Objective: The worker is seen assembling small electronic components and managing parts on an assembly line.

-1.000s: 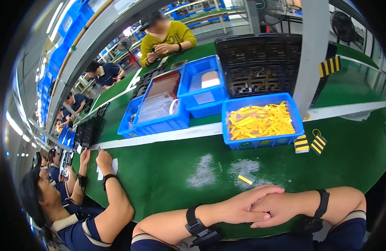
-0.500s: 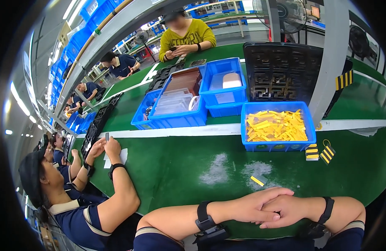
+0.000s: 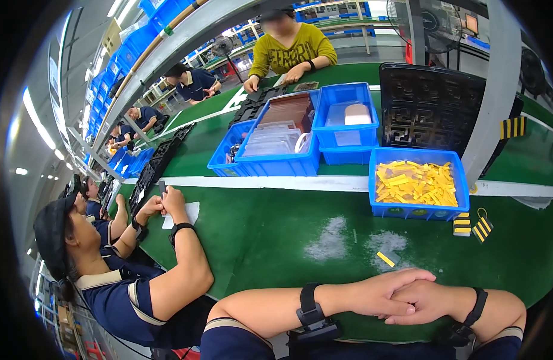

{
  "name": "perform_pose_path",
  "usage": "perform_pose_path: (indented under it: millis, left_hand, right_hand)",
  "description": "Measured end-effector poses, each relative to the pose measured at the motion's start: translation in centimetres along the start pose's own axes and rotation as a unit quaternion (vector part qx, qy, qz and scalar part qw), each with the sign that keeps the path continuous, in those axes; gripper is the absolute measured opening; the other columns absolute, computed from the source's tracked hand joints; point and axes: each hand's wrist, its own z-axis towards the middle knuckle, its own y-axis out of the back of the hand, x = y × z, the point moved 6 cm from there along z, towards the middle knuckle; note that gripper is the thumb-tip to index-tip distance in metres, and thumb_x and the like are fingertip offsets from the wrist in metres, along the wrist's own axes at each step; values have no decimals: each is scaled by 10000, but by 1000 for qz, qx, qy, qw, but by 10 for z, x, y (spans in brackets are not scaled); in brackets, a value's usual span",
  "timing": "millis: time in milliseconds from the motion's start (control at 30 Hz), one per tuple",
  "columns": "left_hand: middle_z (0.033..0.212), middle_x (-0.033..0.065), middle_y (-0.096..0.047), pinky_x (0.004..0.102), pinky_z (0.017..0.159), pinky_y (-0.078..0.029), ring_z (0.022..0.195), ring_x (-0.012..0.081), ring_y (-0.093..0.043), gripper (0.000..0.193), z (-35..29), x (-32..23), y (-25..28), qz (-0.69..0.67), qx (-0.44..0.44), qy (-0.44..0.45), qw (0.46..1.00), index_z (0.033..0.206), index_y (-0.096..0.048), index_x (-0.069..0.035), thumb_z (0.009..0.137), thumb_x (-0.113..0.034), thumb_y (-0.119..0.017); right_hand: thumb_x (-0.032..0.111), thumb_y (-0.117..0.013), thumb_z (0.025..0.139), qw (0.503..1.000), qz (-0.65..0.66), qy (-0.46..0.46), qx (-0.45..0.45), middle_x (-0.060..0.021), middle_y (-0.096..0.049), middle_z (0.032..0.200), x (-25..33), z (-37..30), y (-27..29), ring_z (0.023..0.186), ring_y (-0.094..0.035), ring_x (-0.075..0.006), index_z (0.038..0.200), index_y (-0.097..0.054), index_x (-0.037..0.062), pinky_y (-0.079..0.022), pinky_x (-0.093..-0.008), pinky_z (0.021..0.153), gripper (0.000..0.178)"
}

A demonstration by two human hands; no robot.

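Observation:
My left hand (image 3: 372, 293) lies over my right hand (image 3: 429, 298) at the near edge of the green table, its fingers folded across the back of the right. The right hand's curled fingers tuck under the left palm and are partly hidden. No object shows in the clasp. Just beyond them, a small yellow strip with a clear end (image 3: 385, 259) rests beside a patch of pale grey residue (image 3: 388, 242). Past it stands a blue bin (image 3: 417, 210) holding many yellow strips (image 3: 415, 183).
Blue bins (image 3: 279, 167) with brown and clear sheets stand at mid-table. A black moulded tray (image 3: 430, 108) leans near a grey post (image 3: 493, 90). Striped tags (image 3: 482, 226) lie right. At left, a co-worker (image 3: 168, 264) holds a small dark piece; another person (image 3: 294, 51) sits opposite.
My view has shifted, so the scene sits farther right. My hands stay clasped. The person opposite, whose hands were together before, now has them apart and lower at the table.

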Motion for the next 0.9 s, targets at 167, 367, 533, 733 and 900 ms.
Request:
perform_pose_path:
  millis: [167,367,533,733,900]
  left_hand:
    - [1271,159,-378,370,1005,-282,1189,282,-369,616,0,3,-1,4,-5,-5,1000,1334,-305,-54,822,-234,-597]
    - [1254,167,-391,371,996,-294,1180,281,-376,651,0,0,-2,-1,1,2,1000,1329,-310,-39,808,-293,-607]
    - [1235,168,-409,367,982,-310,1159,278,-394,663,0,-3,0,18,-3,-1,1000,1320,-321,-23,796,-305,-613]
    - [1208,165,-423,360,964,-328,1126,276,-418,661,-1,-2,0,17,-5,5,1000,1313,-325,-19,791,-300,-617]
    - [1222,162,-412,359,968,-322,1137,278,-411,656,0,-3,0,10,4,18,1000,1315,-324,-28,792,-294,-618]
  right_hand:
    - [184,-650,795,1000,20,4,-4,-73,-613,733,1,2,1,668,-582,-192,844,-625,37,-463,-294,593,156]
    - [154,-654,793,998,66,7,-21,-70,-623,758,8,2,3,679,-587,-183,855,-628,25,-466,-290,596,146]
    - [97,-662,792,999,30,5,35,-80,-654,854,8,3,2,787,-634,-167,906,-633,4,-511,-279,689,150]
    - [160,-660,805,995,69,-40,61,-60,-649,845,9,3,0,791,-618,-137,936,-644,31,-500,-269,674,185]
    - [166,-664,800,994,72,-50,66,-64,-650,855,7,1,-2,789,-618,-148,934,-642,31,-498,-265,690,191]
